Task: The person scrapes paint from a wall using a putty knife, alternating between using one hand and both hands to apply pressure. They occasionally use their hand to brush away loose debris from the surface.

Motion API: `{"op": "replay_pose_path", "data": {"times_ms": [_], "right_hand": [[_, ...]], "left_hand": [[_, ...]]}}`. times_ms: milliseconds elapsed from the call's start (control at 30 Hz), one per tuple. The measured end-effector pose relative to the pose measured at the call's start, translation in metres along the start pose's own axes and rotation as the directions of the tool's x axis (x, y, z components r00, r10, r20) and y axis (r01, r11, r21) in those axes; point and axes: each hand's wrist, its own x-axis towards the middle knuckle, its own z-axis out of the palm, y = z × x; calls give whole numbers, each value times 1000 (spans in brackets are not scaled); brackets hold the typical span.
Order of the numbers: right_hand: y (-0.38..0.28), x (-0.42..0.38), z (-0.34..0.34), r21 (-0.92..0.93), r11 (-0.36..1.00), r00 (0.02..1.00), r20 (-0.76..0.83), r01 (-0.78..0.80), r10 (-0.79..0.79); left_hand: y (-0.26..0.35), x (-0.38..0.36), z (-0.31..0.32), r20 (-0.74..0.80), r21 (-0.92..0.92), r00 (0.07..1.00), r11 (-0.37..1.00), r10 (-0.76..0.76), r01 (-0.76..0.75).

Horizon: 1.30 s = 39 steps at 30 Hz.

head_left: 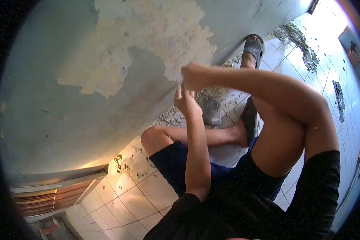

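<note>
Close to the wall (80,132), my two hands meet in front of a pale patch (160,36) where the grey-blue paint is gone. My right hand (197,76) is closed in a fist, slightly blurred, and whatever it grips is hidden. Just below it, my left hand (189,105) has its fingers stretched upward and apart, with the tips close to or touching the right hand. A greyish, dusty lump (212,112), perhaps a bag, lies on the floor beyond my left hand, among paint flakes (170,117) along the wall's foot.
My bent legs (280,148) frame the work spot, with a grey clog (254,47) on one foot. White floor tiles (138,204) carry scattered flakes and larger peeled strips (339,100). A slatted wooden opening (54,198) is at lower left.
</note>
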Motion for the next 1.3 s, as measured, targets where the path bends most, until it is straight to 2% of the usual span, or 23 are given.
{"op": "replay_pose_path", "data": {"times_ms": [33,67,133,167,233,300,367,400,433,467,500,567,600,700,767,800,867,900,967,1000,1067,1167,1300], "right_hand": [[3,2,-17,-20,997,993,93,71,-69],[6,3,-23,-26,997,993,97,71,-69],[15,-3,-29,-252,915,949,71,314,-306],[13,-6,-25,-260,916,953,73,304,-295],[2,-9,-8,-4,998,996,-62,-61,61],[3,-4,-22,-39,989,989,37,-140,142],[2,0,-34,-452,817,919,324,358,-224],[-4,-3,-23,-439,819,913,335,369,-231],[-8,-7,-13,-256,962,981,189,90,-42],[-9,-9,-9,-24,982,979,83,-186,188],[-4,-9,-6,-23,982,979,76,-188,190],[13,-2,-4,-392,881,964,80,265,-254],[12,-3,-5,-379,884,961,90,275,-261],[6,-9,-13,-280,946,986,71,163,-148],[-3,-18,-9,64,986,988,21,-154,153],[-2,-18,-20,56,986,987,11,-158,158],[-5,-17,-30,-165,985,987,159,48,-22],[-10,-18,-26,-155,987,985,168,53,-27],[-19,-27,-26,113,968,974,54,-225,220],[-14,-30,-28,113,966,973,45,-231,228],[-6,-32,-29,57,998,999,13,-33,32],[-11,-30,-29,99,993,997,-40,-60,65],[-4,-28,-26,122,985,993,-10,-119,121]], "left_hand": [[8,-3,10,4,-11,999,999,-32,32],[15,-3,23,-32,-20,999,999,-31,30],[10,-1,25,-61,-34,997,998,-49,47],[3,6,17,-73,-28,995,997,-73,71],[-1,5,16,-84,-22,992,995,-96,94],[2,-3,25,-130,-101,989,993,-68,55],[9,-3,26,-161,-111,986,994,-31,13],[9,1,17,-154,-69,986,996,-70,60],[9,5,16,-131,-30,986,994,-104,101],[6,2,18,-123,-30,987,995,-102,99],[6,-5,19,-123,-60,988,995,-92,85],[4,-1,26,-119,-96,990,993,-80,69],[9,-2,28,-86,-102,995,994,-54,45],[5,0,25,-69,-110,997,994,-25,17],[-1,-3,24,-113,-90,993,996,-30,20],[3,-2,33,-101,-96,994,995,-29,19],[16,-6,33,-95,-54,995,998,17,-22],[14,-6,27,-107,-47,994,999,14,-20],[10,-2,25,-119,63,993,998,4,4],[8,-4,28,-108,63,994,998,2,5],[6,-6,29,-102,-9,994,1000,-30,29],[8,9,22,-177,114,982,990,-65,86],[3,2,27,-146,58,989,998,-25,34]]}}
